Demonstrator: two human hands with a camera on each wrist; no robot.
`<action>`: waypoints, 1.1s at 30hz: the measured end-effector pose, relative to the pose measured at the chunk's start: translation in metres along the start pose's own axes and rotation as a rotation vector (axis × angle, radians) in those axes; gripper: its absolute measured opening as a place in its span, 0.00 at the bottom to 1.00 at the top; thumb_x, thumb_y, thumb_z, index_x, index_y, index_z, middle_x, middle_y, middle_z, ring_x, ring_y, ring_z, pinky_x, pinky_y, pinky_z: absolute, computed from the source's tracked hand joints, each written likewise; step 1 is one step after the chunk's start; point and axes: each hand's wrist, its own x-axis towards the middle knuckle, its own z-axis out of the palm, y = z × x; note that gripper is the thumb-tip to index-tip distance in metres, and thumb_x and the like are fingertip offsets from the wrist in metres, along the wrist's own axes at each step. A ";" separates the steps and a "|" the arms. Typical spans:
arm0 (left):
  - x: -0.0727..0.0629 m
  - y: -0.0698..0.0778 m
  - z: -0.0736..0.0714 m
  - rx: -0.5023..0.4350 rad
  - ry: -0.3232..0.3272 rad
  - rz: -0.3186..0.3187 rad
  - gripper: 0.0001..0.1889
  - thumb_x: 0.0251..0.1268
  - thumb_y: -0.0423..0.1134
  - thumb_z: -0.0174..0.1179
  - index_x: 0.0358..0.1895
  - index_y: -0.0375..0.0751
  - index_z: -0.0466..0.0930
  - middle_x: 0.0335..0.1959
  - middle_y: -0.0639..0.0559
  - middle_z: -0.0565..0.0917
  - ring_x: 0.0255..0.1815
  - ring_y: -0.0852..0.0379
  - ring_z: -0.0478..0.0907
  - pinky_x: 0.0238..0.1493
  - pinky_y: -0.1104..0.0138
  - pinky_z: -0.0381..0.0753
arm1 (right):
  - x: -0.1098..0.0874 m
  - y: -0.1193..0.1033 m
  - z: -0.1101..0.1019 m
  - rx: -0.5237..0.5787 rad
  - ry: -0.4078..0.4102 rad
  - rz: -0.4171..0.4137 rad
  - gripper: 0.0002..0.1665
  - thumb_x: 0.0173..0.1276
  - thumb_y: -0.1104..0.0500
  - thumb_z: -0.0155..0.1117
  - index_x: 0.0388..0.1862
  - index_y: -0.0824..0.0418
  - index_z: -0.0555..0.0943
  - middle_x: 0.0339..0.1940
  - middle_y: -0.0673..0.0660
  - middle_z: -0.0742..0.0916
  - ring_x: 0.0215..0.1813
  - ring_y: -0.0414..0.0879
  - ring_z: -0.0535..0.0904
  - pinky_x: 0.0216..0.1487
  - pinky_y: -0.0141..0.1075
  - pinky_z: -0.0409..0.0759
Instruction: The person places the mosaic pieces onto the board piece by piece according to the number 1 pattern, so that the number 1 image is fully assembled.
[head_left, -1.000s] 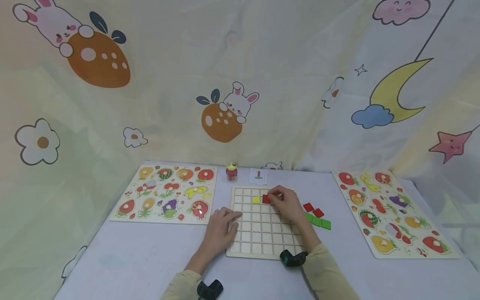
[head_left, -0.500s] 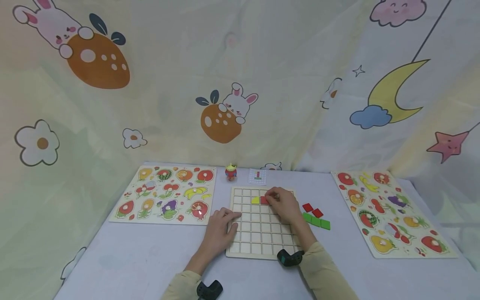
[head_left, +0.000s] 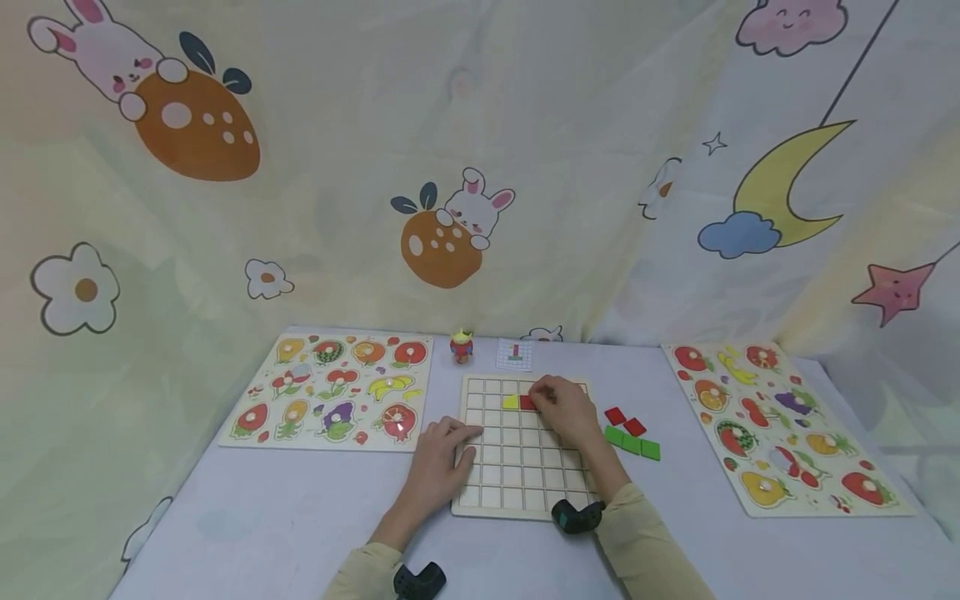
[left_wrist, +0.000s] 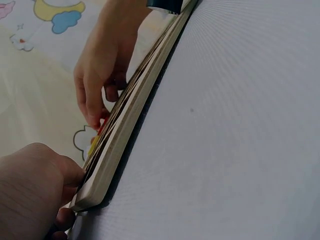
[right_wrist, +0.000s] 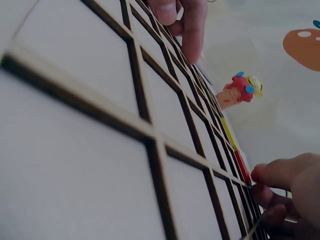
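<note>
My left hand (head_left: 442,457) rests at the left edge of a pale wooden grid board (head_left: 512,479), its index finger reaching over the border. In the left wrist view, fingers (left_wrist: 74,172) lie on the board's edge near one corner. My right hand (head_left: 567,410) pinches a red square tile (head_left: 527,402) near the board's top, partly covering it. That tile sits right beside a yellow square tile (head_left: 511,402) in the same row. The right wrist view shows fingertips (right_wrist: 258,173) at the end of the red tile, low over the grid.
Two loose red tiles (head_left: 635,427) and several green tiles (head_left: 632,442) lie right of the board. Fruit puzzle boards stand left (head_left: 327,392) and right (head_left: 787,429). Behind the grid are a toy figurine (head_left: 462,345) and a small pattern card (head_left: 515,354).
The red tile has shifted slightly left toward the yellow tile, with my right hand moving along with it. My left hand stays in place.
</note>
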 end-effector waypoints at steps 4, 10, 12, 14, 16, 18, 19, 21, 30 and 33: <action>0.000 0.000 0.000 0.004 -0.003 -0.001 0.15 0.59 0.36 0.61 0.50 0.51 0.83 0.37 0.58 0.78 0.34 0.63 0.64 0.37 0.68 0.62 | 0.001 0.006 -0.004 0.108 -0.001 -0.025 0.07 0.66 0.54 0.61 0.38 0.54 0.83 0.34 0.51 0.86 0.33 0.43 0.75 0.36 0.36 0.72; 0.001 0.000 0.000 0.009 0.001 0.007 0.15 0.59 0.37 0.61 0.50 0.51 0.83 0.37 0.58 0.78 0.34 0.63 0.64 0.37 0.69 0.62 | -0.002 0.018 -0.017 0.196 0.005 -0.035 0.09 0.67 0.54 0.60 0.41 0.55 0.83 0.35 0.53 0.85 0.30 0.43 0.72 0.33 0.34 0.70; 0.001 0.000 0.001 0.012 -0.002 0.006 0.15 0.59 0.37 0.61 0.50 0.52 0.83 0.37 0.59 0.78 0.34 0.64 0.64 0.37 0.69 0.62 | -0.005 0.021 -0.022 0.193 0.012 -0.023 0.09 0.67 0.53 0.59 0.41 0.55 0.82 0.35 0.54 0.84 0.31 0.43 0.73 0.33 0.34 0.70; 0.000 -0.001 0.001 0.014 -0.005 0.002 0.15 0.59 0.37 0.61 0.50 0.52 0.82 0.37 0.59 0.78 0.34 0.64 0.64 0.38 0.69 0.62 | -0.008 0.024 -0.026 0.183 0.020 -0.006 0.09 0.68 0.53 0.59 0.41 0.55 0.82 0.36 0.54 0.84 0.32 0.44 0.73 0.34 0.34 0.71; 0.000 -0.001 0.001 0.016 -0.005 -0.001 0.15 0.59 0.37 0.61 0.50 0.53 0.83 0.37 0.60 0.78 0.34 0.64 0.64 0.38 0.69 0.62 | -0.011 0.029 -0.030 0.170 0.023 0.009 0.10 0.68 0.52 0.59 0.42 0.56 0.81 0.36 0.54 0.84 0.33 0.43 0.73 0.34 0.33 0.71; 0.000 -0.001 0.001 0.020 0.000 0.004 0.15 0.59 0.37 0.61 0.50 0.52 0.83 0.37 0.59 0.78 0.34 0.64 0.64 0.37 0.69 0.62 | -0.013 0.033 -0.033 0.158 0.034 0.022 0.10 0.68 0.52 0.59 0.42 0.56 0.81 0.36 0.54 0.84 0.33 0.44 0.73 0.35 0.34 0.71; 0.000 -0.001 0.001 0.021 0.003 0.008 0.15 0.59 0.37 0.61 0.50 0.52 0.83 0.37 0.59 0.78 0.34 0.64 0.64 0.37 0.69 0.62 | -0.014 0.036 -0.034 0.154 0.038 0.026 0.10 0.68 0.52 0.59 0.42 0.56 0.81 0.36 0.54 0.84 0.33 0.44 0.73 0.35 0.34 0.70; -0.001 -0.001 0.001 0.026 0.010 0.014 0.15 0.59 0.37 0.61 0.49 0.52 0.83 0.37 0.59 0.78 0.34 0.64 0.63 0.37 0.69 0.62 | -0.017 0.039 -0.038 0.142 0.044 0.030 0.11 0.68 0.53 0.59 0.42 0.57 0.81 0.36 0.55 0.84 0.34 0.44 0.73 0.35 0.34 0.70; -0.001 0.000 0.002 0.021 0.030 0.025 0.15 0.57 0.35 0.63 0.49 0.50 0.83 0.36 0.58 0.78 0.33 0.64 0.63 0.37 0.69 0.62 | -0.025 0.055 -0.057 0.090 0.076 0.039 0.11 0.68 0.55 0.57 0.41 0.61 0.80 0.35 0.57 0.84 0.29 0.42 0.72 0.29 0.32 0.69; 0.000 -0.001 0.001 0.020 0.024 0.019 0.15 0.57 0.35 0.62 0.49 0.51 0.83 0.36 0.58 0.78 0.33 0.64 0.64 0.37 0.68 0.62 | -0.028 0.061 -0.062 0.076 0.079 0.069 0.11 0.68 0.55 0.57 0.41 0.61 0.79 0.35 0.57 0.83 0.29 0.42 0.73 0.30 0.31 0.69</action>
